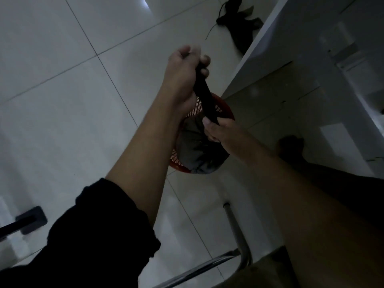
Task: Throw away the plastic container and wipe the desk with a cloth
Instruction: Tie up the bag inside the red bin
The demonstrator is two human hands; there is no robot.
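A red mesh waste basket (224, 109) stands on the tiled floor beside the white desk (270, 38). A black bin bag (195, 150) lines it, with its top twisted into a dark strip (204, 96). My left hand (182, 77) is clenched on the upper end of that strip, above the basket. My right hand (220, 132) grips the strip lower down, right over the basket's mouth. The plastic container and any cloth are not visible; what is in the bag is hidden.
Pale glossy floor tiles (72, 100) spread to the left. Dark cables and a black lump (239, 19) lie on the floor at the top. A metal chair frame (234, 229) is at the bottom centre. A black flat object (31, 221) sits at the lower left.
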